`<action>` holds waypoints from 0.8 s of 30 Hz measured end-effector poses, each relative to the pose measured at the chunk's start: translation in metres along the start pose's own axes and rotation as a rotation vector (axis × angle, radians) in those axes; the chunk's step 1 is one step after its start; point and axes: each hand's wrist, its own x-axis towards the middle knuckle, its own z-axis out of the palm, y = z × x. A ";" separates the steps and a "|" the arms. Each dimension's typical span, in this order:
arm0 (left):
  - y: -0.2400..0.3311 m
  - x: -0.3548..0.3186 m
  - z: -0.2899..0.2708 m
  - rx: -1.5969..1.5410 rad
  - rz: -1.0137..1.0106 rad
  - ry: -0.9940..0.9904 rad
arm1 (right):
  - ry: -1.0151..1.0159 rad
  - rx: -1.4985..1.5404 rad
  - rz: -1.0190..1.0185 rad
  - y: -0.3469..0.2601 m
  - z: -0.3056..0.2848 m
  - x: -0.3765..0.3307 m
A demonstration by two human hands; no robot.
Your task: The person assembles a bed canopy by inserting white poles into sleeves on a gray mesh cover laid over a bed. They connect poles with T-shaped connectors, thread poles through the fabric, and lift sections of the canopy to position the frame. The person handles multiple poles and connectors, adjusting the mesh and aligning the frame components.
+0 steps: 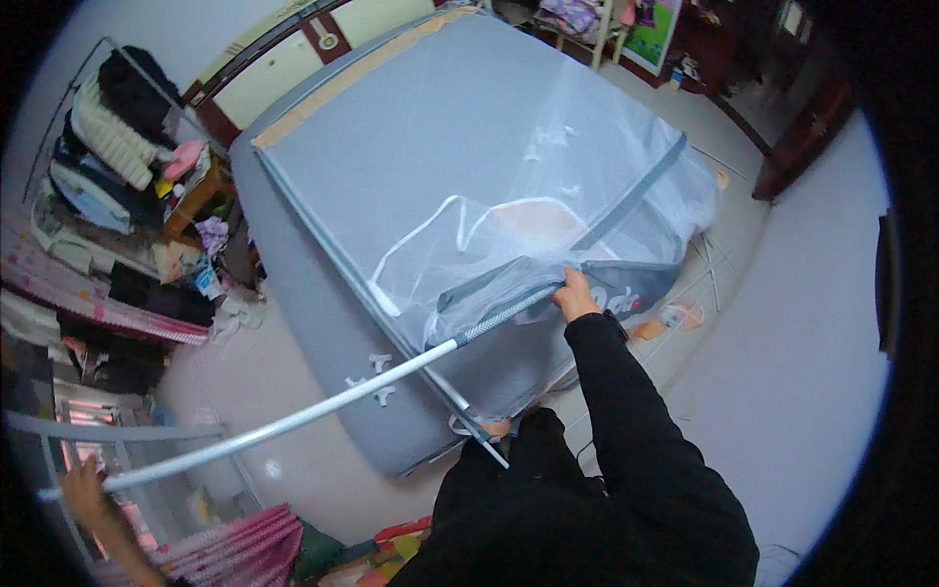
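Observation:
A long white pole (284, 423) slants across in front of me, and its far part runs inside a grey fabric sleeve (511, 313) on the edge of a mosquito net. My left hand (86, 491) is closed around the pole near its free end at the lower left. At the sleeve, my right hand (575, 295) grips the fabric with the fingers wrapped round it. The sheer white net (528, 230) with grey bands lies spread over the bed. Beneath the pole, a second pole (448, 391) sticks out of another sleeve along the net's left side.
The bed (391, 108) has a grey-blue cover and a headboard (269, 88). Several small white connectors (380, 364) lie on it near the front. Clothes hang on a rack (108, 147) at the left. Loose thin poles (712, 274) lie on the floor to the right, beside a wall (802, 323).

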 end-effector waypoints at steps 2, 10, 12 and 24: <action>0.095 0.000 0.007 -0.018 0.315 0.182 | 0.110 0.223 0.132 0.011 0.019 -0.010; 0.318 0.007 0.003 -0.180 0.684 0.515 | 0.222 0.633 0.264 0.029 0.071 -0.047; 0.282 0.008 -0.002 -0.032 0.745 0.446 | 0.235 0.663 0.265 0.020 0.079 -0.041; 0.044 0.058 -0.017 0.302 0.527 0.221 | 0.756 -0.763 -0.334 -0.024 0.063 -0.050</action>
